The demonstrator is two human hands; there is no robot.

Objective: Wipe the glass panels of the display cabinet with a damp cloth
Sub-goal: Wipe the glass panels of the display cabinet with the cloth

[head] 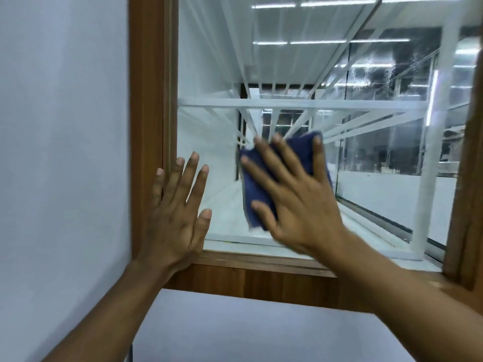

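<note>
a plain pale wall (pixel 62 126) fills the left side, and a second pale surface (pixel 235 330) lies along the bottom. strip lights (pixel 273 6) show as bright lines up top, with white bars (pixel 300 103) crossing lower down.

We see a plain, dark navy-blue cloth (pixel 254 188). The display cabinet's frame (pixel 146 126) is warm reddish-brown wood with a fine lengthwise grain. Inside, the shelf bars (pixel 300 103) are white. The glass panel (pixel 379 66) carries pale streaky smears and mirrors bright white strip lights against dark patches. The wall (pixel 65 126) beside it is plain pale grey with a bluish tint.
</note>
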